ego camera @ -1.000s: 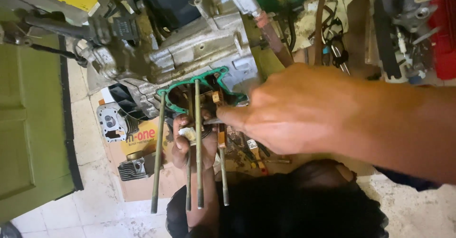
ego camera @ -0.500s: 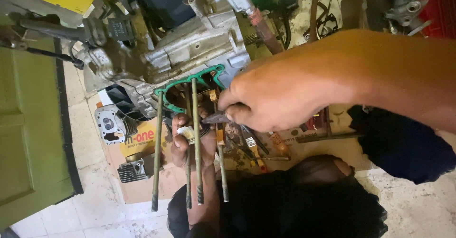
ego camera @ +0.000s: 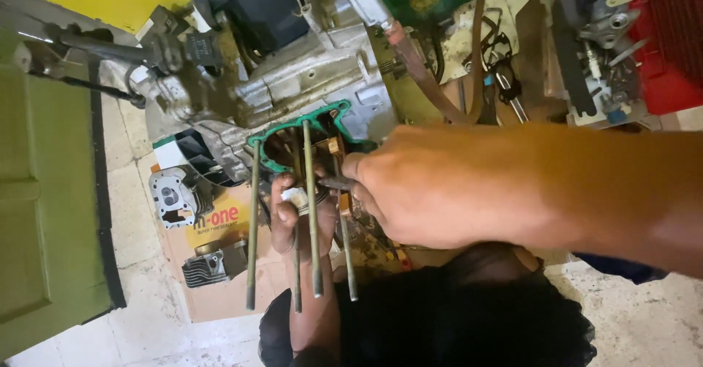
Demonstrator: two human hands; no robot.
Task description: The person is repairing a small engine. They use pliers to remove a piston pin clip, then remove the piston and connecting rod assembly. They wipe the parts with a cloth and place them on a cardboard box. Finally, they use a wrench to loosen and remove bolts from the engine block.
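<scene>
Right hand (ego camera: 439, 187) lower — nearer studs (ego camera: 310, 206)

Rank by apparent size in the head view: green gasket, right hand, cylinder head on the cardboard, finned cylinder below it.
1. Right hand, largest, though it is nearest the camera.
2. Green gasket.
3. Cylinder head and finned cylinder look about alike; I won't rank them.
</scene>
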